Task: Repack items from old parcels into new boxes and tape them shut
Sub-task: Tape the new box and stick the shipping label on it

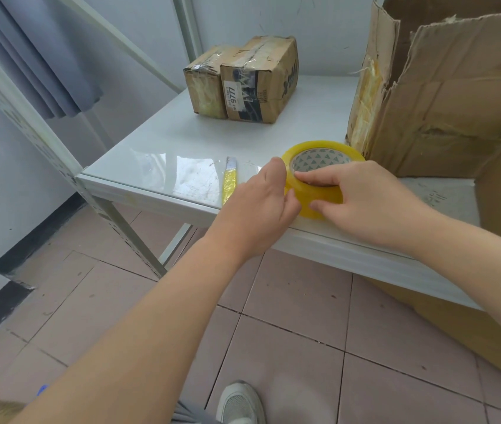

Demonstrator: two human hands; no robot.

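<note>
Both hands on the tape roll (319, 145), mid-frame near the front edge of the surface (304, 127).
Flat, core upward, between them: left hand (261, 206) curls round its left wall; right hand (365, 197) pinches the rim, fingers (315, 178) in the core.

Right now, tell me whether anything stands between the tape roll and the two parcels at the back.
Nothing visible does. The left hand and right hand hold the tape roll; only bare table lies between it and the parcels. The utility knife lies left of that line, the torn cardboard box right.
</note>
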